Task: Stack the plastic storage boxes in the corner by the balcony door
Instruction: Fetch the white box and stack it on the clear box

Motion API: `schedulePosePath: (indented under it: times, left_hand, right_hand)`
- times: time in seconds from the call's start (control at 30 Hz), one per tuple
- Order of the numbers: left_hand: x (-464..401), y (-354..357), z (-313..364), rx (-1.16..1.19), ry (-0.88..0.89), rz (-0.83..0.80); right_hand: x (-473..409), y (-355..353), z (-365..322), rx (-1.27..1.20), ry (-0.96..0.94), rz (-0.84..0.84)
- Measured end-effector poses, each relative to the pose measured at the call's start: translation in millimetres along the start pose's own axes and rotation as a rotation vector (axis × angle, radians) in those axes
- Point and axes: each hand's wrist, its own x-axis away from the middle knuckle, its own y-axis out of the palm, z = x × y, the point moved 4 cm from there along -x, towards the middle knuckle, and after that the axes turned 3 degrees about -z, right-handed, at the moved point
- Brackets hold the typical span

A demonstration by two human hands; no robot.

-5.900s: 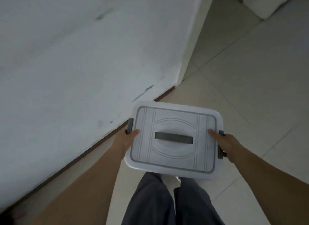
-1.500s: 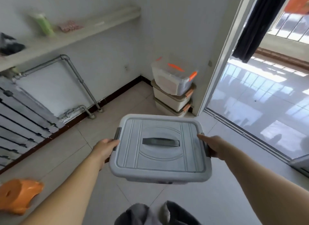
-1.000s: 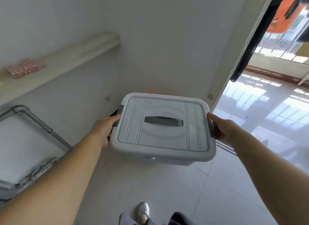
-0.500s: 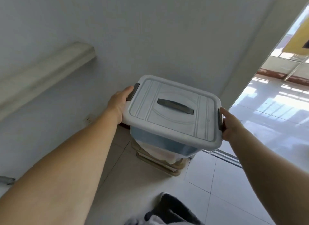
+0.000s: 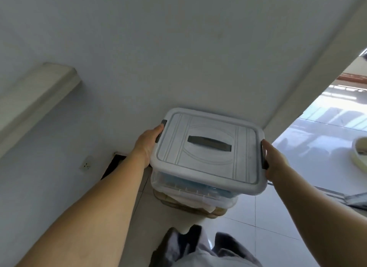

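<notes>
I hold a plastic storage box with a grey lid (image 5: 208, 159) and a dark handle, directly over the stack of boxes (image 5: 198, 204) in the corner. My left hand (image 5: 148, 142) grips its left side at the dark clip, my right hand (image 5: 275, 161) grips its right side clip. The clear body of the held box sits on or just above the topmost box of the stack; I cannot tell whether they touch. Only the front edges of the lower boxes show beneath it.
A white wall stands close behind the stack, with a ledge (image 5: 37, 94) at upper left and a socket (image 5: 85, 164) low on the wall. The balcony door frame (image 5: 309, 76) runs diagonally at right, bright balcony floor (image 5: 325, 127) beyond. My legs (image 5: 198, 249) are at the bottom.
I have walked from a hallway to the corner and brought the box lower, down over the stack. The view has tilted downward and the box now covers the stack's top.
</notes>
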Motion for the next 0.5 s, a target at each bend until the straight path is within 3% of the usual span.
schedulePosePath:
  times: [0.5]
  left_hand:
    - [-27,-37,-17,-0.1,-0.074,-0.054]
  right_hand:
    - [20,18,14,0.239,-0.062,0.184]
